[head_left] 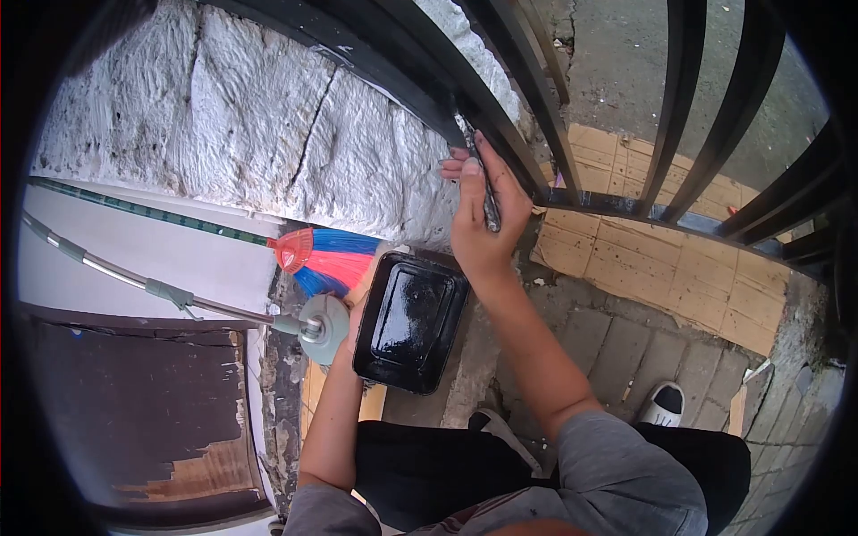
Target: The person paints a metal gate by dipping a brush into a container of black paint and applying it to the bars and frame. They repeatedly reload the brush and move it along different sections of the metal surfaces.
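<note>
My right hand [490, 201] is closed around a thin, paint-smeared paintbrush [492, 214]. The brush's tip end meets a black metal rail [429, 89] along the top of the white rough wall, though its bristles are hard to make out. Lower down, my left hand [357, 314] grips the left side of a black rectangular tray [411, 322]. Glossy black paint covers the tray's inside. Most of the left hand's fingers are hidden beneath the tray.
Black fence bars [675, 98] rise on the right, with flattened cardboard [661, 268] under them. Left of the tray are a blue and red broom [335, 259] and a mop [323, 326] with a metal pole. A rough white wall [241, 116] stands ahead.
</note>
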`<state>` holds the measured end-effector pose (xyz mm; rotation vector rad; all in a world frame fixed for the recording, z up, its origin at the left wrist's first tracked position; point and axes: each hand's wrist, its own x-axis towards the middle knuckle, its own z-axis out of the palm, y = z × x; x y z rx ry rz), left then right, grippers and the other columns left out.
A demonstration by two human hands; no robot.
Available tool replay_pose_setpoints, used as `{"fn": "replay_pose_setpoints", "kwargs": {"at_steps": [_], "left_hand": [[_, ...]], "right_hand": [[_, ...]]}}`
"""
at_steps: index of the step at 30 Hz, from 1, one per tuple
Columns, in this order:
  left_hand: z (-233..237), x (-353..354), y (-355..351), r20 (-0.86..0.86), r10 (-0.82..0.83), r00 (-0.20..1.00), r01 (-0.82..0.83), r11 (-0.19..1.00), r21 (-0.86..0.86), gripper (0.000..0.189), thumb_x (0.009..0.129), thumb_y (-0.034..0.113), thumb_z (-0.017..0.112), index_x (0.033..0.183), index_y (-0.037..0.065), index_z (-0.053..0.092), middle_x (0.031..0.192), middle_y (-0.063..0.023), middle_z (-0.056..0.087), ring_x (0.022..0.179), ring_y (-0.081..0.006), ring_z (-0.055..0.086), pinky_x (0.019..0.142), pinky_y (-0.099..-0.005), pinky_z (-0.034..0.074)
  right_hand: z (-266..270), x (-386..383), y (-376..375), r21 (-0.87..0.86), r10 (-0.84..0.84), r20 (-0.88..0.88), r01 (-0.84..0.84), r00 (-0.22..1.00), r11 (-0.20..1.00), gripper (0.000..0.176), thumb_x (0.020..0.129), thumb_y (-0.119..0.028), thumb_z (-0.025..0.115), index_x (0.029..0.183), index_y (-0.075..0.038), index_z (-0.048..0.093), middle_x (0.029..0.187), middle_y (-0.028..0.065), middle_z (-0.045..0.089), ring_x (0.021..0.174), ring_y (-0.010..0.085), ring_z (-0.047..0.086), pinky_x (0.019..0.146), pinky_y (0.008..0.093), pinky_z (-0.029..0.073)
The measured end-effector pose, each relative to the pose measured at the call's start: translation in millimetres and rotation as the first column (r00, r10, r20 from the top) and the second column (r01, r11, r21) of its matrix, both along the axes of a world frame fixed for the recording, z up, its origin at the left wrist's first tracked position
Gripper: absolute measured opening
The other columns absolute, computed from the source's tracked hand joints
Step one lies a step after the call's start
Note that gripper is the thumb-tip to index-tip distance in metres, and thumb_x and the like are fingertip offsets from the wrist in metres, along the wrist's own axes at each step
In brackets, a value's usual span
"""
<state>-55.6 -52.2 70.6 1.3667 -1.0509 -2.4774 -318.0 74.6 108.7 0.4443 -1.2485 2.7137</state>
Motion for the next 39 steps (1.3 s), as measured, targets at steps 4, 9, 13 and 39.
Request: {"fn": "replay_pose_setpoints", "kwargs": {"at_steps": [4, 9, 13, 39], "left_hand": [[-3.4, -4.0, -2.5, -0.010, -0.016, 1.000, 0.016, 1.000, 0.005, 0.047, 0.104, 0.037, 0.045, 0.130, 0.001, 0.060, 0.118, -0.0143, 0.069, 0.102, -0.0255, 0.069, 0.091, -0.0408, 0.058], [-6.6, -8.8, -1.9, -0.028, -0.027, 0.999, 0.028, 0.999, 0.021, 0.046, 0.104, 0.036, 0.045, 0.130, 0.001, 0.060, 0.118, -0.0142, 0.069, 0.102, -0.0253, 0.069, 0.091, -0.0406, 0.058], [-11.5, -10.7, 1.8, -0.038, -0.041, 0.998, 0.042, 0.998, 0.036, 0.046, 0.104, 0.036, 0.045, 0.130, 0.001, 0.060, 0.118, -0.0141, 0.069, 0.102, -0.0251, 0.069, 0.091, -0.0404, 0.058], [13.2, -41.6, 25.1, -0.151, -0.104, 0.983, 0.136, 0.966, 0.219, 0.043, 0.103, 0.034, 0.048, 0.124, 0.000, 0.063, 0.112, -0.0138, 0.072, 0.095, -0.0247, 0.072, 0.087, -0.0380, 0.060]], "right_hand": [[-13.0, -3.5, 8.1, 0.107, -0.028, -0.157, 0.045, 0.987, 0.993, 0.032, 0.100, -0.002, 0.052, 0.128, 0.010, 0.060, 0.099, 0.0186, 0.071, 0.082, 0.0174, 0.070, 0.079, 0.0305, 0.057], [-11.3, 2.8, 3.7, 0.229, -0.106, -0.052, 0.115, 0.993, 0.967, 0.035, 0.091, 0.000, 0.057, 0.124, 0.011, 0.062, 0.092, 0.0196, 0.069, 0.078, 0.0253, 0.069, 0.076, 0.0333, 0.054], [17.4, -4.7, -4.2, 0.201, -0.125, -0.154, 0.155, 0.980, 0.967, 0.041, 0.085, -0.001, 0.062, 0.123, 0.014, 0.060, 0.089, 0.0219, 0.066, 0.077, 0.0329, 0.067, 0.073, 0.0376, 0.053], [29.5, -23.2, 9.6, 0.142, -0.098, -0.353, 0.157, 0.931, 0.977, 0.038, 0.088, -0.004, 0.061, 0.123, 0.010, 0.062, 0.082, 0.0213, 0.064, 0.072, 0.0372, 0.065, 0.066, 0.0381, 0.052]]}}
